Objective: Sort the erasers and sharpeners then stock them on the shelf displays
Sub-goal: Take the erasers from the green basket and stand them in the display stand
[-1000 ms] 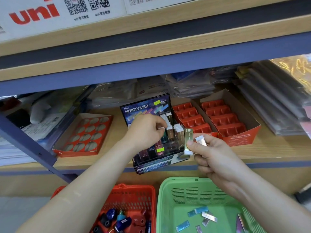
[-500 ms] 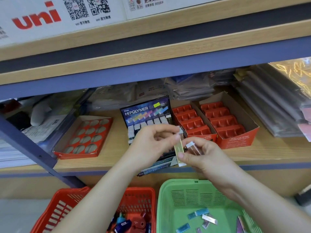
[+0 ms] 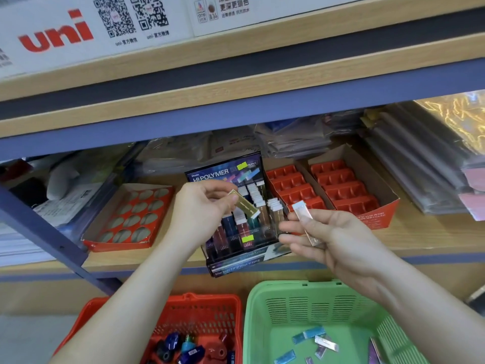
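My left hand (image 3: 202, 208) pinches a slim gold eraser (image 3: 245, 204) just above the dark HI-POLYMER display box (image 3: 236, 249) on the wooden shelf. My right hand (image 3: 330, 237) holds a slim silver eraser (image 3: 304, 219) to the right of that box. Several erasers stand upright in the box's slots. Below, a green basket (image 3: 262, 324) holds several loose erasers (image 3: 309, 334), and a red basket (image 3: 210, 311) holds sharpeners (image 3: 183, 348).
A red tray with round holes (image 3: 126, 243) lies left of the display box. Two red compartment boxes (image 3: 378, 216) sit to its right. Stacked plastic-wrapped packs fill the shelf's back and right. A blue diagonal shelf brace (image 3: 49, 235) crosses at left.
My left hand has taken the gold eraser from my right hand and lifted it over the display box. My right hand keeps the silver eraser and has drifted right.
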A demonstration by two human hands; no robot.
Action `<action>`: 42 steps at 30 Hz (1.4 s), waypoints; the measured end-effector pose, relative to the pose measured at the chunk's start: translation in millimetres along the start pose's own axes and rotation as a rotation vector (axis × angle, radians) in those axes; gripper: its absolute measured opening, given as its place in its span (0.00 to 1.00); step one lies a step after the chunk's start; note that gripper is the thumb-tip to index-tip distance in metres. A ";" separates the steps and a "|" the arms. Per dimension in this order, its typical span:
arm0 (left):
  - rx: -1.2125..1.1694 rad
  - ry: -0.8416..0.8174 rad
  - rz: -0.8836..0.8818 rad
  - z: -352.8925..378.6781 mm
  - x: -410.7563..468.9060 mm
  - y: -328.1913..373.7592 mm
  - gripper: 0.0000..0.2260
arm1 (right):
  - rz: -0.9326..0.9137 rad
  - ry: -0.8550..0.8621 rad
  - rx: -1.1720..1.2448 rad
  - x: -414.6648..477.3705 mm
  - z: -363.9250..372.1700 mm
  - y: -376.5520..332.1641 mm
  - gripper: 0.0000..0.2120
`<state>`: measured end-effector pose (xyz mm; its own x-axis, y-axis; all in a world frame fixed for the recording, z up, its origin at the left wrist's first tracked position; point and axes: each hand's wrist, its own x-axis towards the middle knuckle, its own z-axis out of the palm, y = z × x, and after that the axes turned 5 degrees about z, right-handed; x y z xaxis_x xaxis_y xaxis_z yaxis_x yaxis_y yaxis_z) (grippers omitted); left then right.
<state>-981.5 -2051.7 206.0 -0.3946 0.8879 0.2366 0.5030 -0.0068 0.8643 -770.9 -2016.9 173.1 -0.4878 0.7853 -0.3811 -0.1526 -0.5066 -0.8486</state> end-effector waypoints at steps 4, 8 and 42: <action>-0.130 -0.067 -0.035 13.7 -0.8 10.3 0.03 | -0.049 -0.026 -0.006 -1.3 -1.0 -1.6 0.10; -0.360 -0.114 -0.141 38.8 -26.9 13.6 0.04 | -0.076 -0.065 0.153 1.0 1.5 -2.5 0.10; 0.670 -0.317 0.358 39.8 34.8 -8.3 0.06 | -0.087 0.114 -0.003 7.2 -17.7 -7.5 0.10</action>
<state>-968.8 -2002.5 189.4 0.0621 0.9727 0.2237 0.9490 -0.1270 0.2884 -758.0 -2001.2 170.3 -0.3723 0.8614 -0.3454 -0.1877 -0.4344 -0.8810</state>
